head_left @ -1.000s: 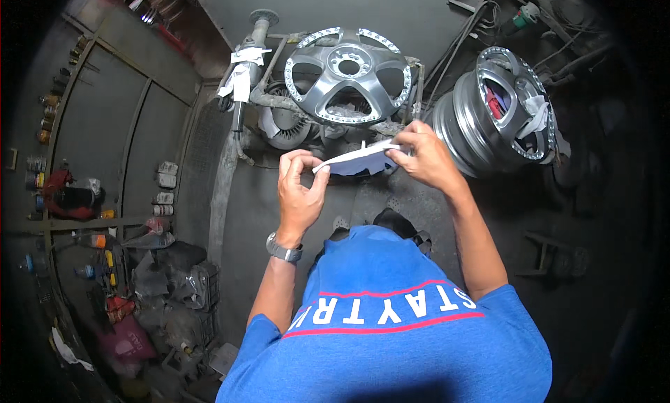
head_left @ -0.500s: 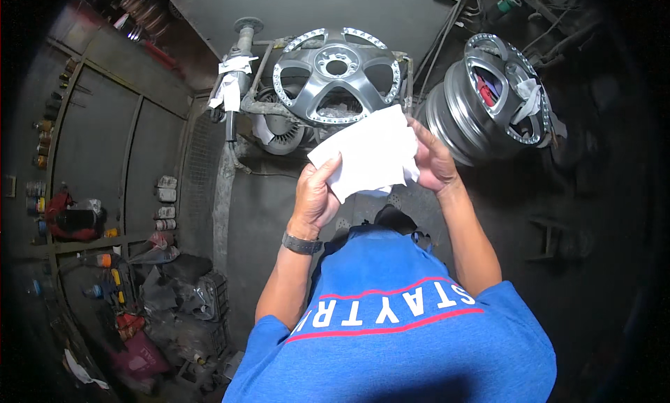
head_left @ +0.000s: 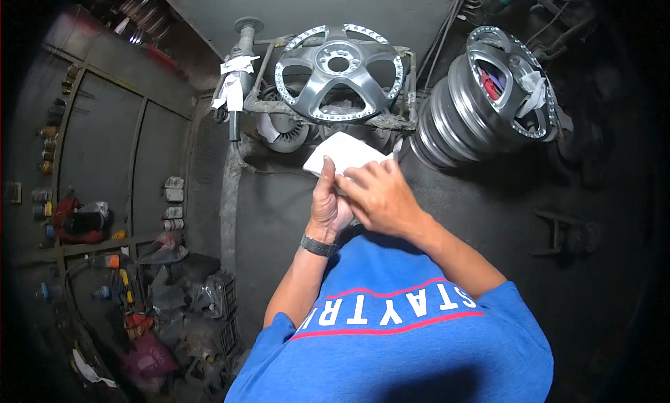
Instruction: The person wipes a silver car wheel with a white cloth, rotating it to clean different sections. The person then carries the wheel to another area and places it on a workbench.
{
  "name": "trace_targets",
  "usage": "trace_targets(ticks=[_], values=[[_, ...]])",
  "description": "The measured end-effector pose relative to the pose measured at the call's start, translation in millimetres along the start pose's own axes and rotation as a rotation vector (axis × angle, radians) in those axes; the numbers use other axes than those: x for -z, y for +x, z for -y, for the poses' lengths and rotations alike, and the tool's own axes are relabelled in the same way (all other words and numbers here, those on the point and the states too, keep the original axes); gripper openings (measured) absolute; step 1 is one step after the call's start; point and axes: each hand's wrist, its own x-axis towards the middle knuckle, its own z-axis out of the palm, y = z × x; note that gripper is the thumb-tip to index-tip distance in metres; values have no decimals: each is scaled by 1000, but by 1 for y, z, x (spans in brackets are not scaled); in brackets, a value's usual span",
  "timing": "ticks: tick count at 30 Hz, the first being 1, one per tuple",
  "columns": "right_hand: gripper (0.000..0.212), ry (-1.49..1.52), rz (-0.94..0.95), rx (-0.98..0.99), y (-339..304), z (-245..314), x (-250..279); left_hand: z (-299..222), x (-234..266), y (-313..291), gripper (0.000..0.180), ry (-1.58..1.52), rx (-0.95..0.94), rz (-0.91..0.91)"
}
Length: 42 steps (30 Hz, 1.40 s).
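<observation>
A white cloth (head_left: pixel 342 152), bunched smaller on its right side, is held up in front of my chest. My left hand (head_left: pixel 328 202) is closed on its near edge, thumb laid along the top. Across from it, my right hand (head_left: pixel 384 199) grips the cloth's right part with bent fingers, close against the left hand. Part of the cloth is hidden behind both hands. Just beyond it, a silver wheel face (head_left: pixel 340 75) with a ring of bolt heads rests on a dusty metal frame (head_left: pixel 412 89).
On the right stands a stack of rim barrels (head_left: pixel 453 120) with another wheel face (head_left: pixel 513 82), a pale rag (head_left: pixel 534 92) and red items in it. Left of the frame is a power tool (head_left: pixel 234 103) wrapped in white. Shelves (head_left: pixel 105 155) and clutter line the left wall.
My right hand has moved left and inward over the cloth, meeting the left hand. The cloth, spread flat before, is now gathered smaller. My left hand has shifted slightly right and down.
</observation>
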Motion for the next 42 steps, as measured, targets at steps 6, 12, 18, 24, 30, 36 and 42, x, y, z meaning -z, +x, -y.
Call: trace_targets(ticks=[6, 12, 18, 24, 30, 36, 42], values=[[29, 449, 408, -410, -23, -6, 44, -11, -12, 3, 50, 118, -138, -105], [47, 692, -154, -780, -14, -32, 17, 0, -20, 3, 47, 248, -287, -113], [21, 1390, -135, -860, -37, -67, -34, -24, -32, 3, 48, 275, -264, -106], [34, 1416, -172, -1014, -58, -70, -37, -49, -33, -2, 52, 98, -362, -116], [33, 1152, 399, -674, -14, -22, -61, -54, -16, 11, 50, 58, -395, -168], [31, 1108, 6, -578, -17, -24, -59, -76, -33, 18, 47, 70, -516, -367], [30, 1321, 247, -591, 14, -29, -90, -66, -35, 31, 46, 52, -504, -377]])
